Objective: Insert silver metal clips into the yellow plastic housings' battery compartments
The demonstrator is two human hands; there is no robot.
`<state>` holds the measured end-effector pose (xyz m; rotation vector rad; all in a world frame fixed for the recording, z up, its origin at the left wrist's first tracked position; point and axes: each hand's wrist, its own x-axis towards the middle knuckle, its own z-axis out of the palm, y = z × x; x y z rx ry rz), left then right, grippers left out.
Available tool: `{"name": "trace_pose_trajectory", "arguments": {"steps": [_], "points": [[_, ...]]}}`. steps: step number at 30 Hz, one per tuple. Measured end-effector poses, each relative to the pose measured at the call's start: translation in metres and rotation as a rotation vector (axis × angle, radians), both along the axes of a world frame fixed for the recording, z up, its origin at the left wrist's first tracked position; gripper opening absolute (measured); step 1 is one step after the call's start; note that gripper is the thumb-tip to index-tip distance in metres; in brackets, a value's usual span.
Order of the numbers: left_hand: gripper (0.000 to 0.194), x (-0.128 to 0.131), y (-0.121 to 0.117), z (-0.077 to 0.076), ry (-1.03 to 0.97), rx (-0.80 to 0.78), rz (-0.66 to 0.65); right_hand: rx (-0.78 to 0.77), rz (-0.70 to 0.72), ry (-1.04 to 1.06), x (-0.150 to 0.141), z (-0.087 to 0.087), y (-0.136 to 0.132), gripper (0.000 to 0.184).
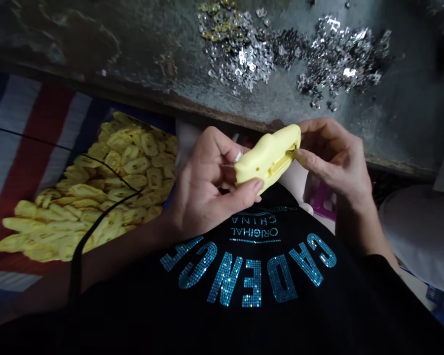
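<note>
My left hand (pixel 203 185) is closed around one end of a yellow plastic casing (pixel 268 148), with the thumb along its lower edge. A long rectangular slot and a small round hole face up in the casing, which is held tilted above my lap. At the slot's far right end, the thumb of my right hand (pixel 338 155) presses a small metal contact piece (pixel 291 150). My right fingers are bent behind that end of the casing, partly hidden. A thin wire-like strand sticks out by my left fingertips; where it leads I cannot tell.
Several small shiny metal contacts lie in heaps (pixel 244 54) on the worn metal bench (pixel 133 54) ahead. Many similar yellow casings (pixel 129 167) are piled on a striped sheet (pixel 25 128) at left. A black cord (pixel 107 212) crosses there. Something magenta (pixel 323 199) shows below the bench.
</note>
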<state>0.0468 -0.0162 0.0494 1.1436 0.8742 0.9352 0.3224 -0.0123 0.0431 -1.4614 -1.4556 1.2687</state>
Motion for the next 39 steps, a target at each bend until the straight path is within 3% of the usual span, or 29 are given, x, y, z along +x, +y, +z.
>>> {"name": "trace_pose_trajectory", "arguments": {"steps": [4, 9, 13, 19, 23, 27, 30, 32, 34, 36, 38, 39], "points": [[0.05, -0.005, 0.0, -0.002, 0.066, 0.062, -0.109, 0.027, 0.02, 0.039, 0.002, -0.004, 0.002, 0.041], [0.084, -0.011, 0.014, -0.008, -0.089, 0.009, -0.391, 0.092, -0.077, 0.072, -0.004, -0.008, -0.019, 0.033], [0.11, -0.009, 0.025, -0.003, 0.072, 0.084, -0.566, 0.274, -0.139, -0.047, -0.005, -0.012, -0.037, 0.033], [0.125, 0.0, 0.028, 0.007, 0.167, 0.217, -0.652, 0.462, -0.1, -0.146, 0.003, -0.014, -0.046, 0.042], [0.12, -0.001, 0.024, 0.003, 0.123, 0.282, -0.605, 0.598, -0.079, -0.088, 0.005, -0.018, -0.042, 0.047], [0.111, -0.005, 0.023, -0.001, 0.072, 0.313, -0.582, 0.638, -0.102, -0.152, 0.005, -0.021, -0.04, 0.042], [0.109, -0.008, 0.024, -0.001, 0.053, 0.262, -0.578, 0.609, -0.146, -0.137, -0.002, -0.023, -0.043, 0.042], [0.1, -0.007, 0.022, -0.001, 0.011, 0.168, -0.534, 0.53, -0.254, -0.071, -0.012, -0.026, -0.045, 0.04], [0.084, -0.006, 0.018, -0.003, -0.048, 0.087, -0.411, 0.441, -0.388, 0.013, -0.024, -0.03, -0.046, 0.036], [0.06, -0.004, 0.017, -0.006, -0.052, 0.079, -0.194, 0.318, -0.412, 0.09, -0.03, -0.032, -0.045, 0.033], [0.031, -0.004, 0.02, -0.009, 0.006, 0.104, 0.042, 0.138, -0.237, 0.149, -0.029, -0.029, -0.039, 0.036], [0.022, -0.006, 0.025, -0.01, 0.041, 0.093, 0.095, 0.059, -0.127, 0.167, -0.025, -0.025, -0.034, 0.04]]}}
